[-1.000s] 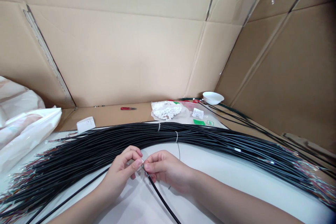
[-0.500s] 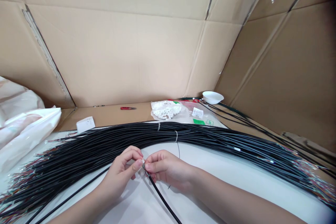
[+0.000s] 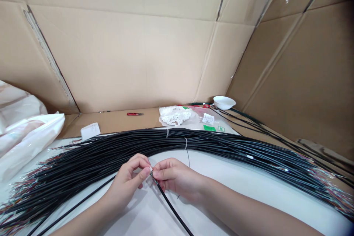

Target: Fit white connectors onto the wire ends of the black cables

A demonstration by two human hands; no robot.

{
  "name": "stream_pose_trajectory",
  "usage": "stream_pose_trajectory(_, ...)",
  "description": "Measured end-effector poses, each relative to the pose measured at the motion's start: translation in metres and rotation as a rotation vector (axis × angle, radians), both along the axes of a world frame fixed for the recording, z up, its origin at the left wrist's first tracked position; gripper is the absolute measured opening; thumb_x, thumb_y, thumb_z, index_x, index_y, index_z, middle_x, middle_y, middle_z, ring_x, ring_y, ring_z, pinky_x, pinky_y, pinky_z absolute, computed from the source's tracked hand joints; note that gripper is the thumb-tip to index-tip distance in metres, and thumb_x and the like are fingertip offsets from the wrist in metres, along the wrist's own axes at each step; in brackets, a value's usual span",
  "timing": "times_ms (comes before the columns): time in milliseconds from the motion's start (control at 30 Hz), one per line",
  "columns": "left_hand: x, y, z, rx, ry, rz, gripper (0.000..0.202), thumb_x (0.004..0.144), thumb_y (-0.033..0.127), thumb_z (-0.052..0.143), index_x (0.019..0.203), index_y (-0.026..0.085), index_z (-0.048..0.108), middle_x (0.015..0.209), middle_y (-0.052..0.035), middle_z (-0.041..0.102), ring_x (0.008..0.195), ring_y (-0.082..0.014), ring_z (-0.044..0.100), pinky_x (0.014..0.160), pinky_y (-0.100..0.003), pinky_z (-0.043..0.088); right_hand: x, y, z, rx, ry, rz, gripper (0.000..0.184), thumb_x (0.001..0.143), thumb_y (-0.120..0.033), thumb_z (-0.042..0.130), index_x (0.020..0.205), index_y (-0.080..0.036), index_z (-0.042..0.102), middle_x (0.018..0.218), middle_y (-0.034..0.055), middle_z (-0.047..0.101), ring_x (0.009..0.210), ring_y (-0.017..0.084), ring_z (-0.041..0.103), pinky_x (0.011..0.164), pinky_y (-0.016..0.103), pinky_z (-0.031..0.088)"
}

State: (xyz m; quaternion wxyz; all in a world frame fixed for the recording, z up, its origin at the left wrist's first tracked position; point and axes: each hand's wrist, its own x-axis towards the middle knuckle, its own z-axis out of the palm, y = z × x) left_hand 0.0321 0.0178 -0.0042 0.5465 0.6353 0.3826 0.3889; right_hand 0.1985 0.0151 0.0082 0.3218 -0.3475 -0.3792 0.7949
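Note:
Between finger and thumb, my left hand (image 3: pixel 132 174) pinches a small white connector (image 3: pixel 151 169). Just to its right, my right hand (image 3: pixel 175 177) is closed on the thin wires at the end of a black cable (image 3: pixel 173 209). The wires meet the connector between my fingertips, and the fingers partly cover them. From there the cable runs down to the bottom edge of the view. Behind both hands lies a thick bundle of black cables (image 3: pixel 155 143), tied in two places, with coloured wire ends fanned out at both sides.
On the cardboard ledge behind the bundle are red-handled snips (image 3: pixel 135 114), a clear bag of white connectors (image 3: pixel 177 117) and a white bowl (image 3: pixel 224 102). White plastic bags (image 3: pixel 30 140) lie at the left. Cardboard walls (image 3: pixel 138 51) stand at the back and right.
The black cable below my right hand has shifted slightly to the right. Both hands keep almost the same place and grip.

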Motion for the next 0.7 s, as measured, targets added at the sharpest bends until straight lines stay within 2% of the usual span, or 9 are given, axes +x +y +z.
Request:
stream_pose_trajectory(467,-0.0005,0.0033,-0.0045,-0.017,-0.019,-0.001,0.023,0.078,0.037,0.056,0.069,0.016,0.059,0.085,-0.0027,0.047,0.064,-0.0107,0.045,0.048,-0.018,0.04,-0.0021,-0.001,-0.0007,0.024,-0.017,-0.027,0.021,0.055,-0.026,0.07,0.056,-0.011,0.055,0.041,-0.0037,0.047,0.041,0.006,0.039,0.046,0.02,0.029)
stream_pose_trajectory(600,-0.0015,0.0048,-0.0047,-0.032,-0.033,-0.008,0.02,0.076,0.035,0.059,0.07,0.016,0.06,0.086,-0.0025,0.046,0.063,-0.0104,0.045,0.047,-0.018,0.04,-0.0027,-0.0023,0.0005,0.033,-0.03,-0.079,0.026,0.055,-0.029,0.072,0.058,-0.011,0.054,0.046,-0.0038,0.047,0.042,0.005,0.038,0.044,0.019,0.027)
stream_pose_trajectory(700,-0.0026,0.0051,-0.0041,-0.04,-0.036,0.013,0.018,0.075,0.033,0.061,0.07,0.016,0.062,0.087,-0.0021,0.046,0.063,-0.0102,0.044,0.047,-0.018,0.04,-0.0031,-0.0029,0.001,0.044,-0.044,-0.111,0.029,0.056,-0.033,0.073,0.063,-0.012,0.054,0.051,-0.0035,0.047,0.044,0.006,0.038,0.045,0.02,0.03)
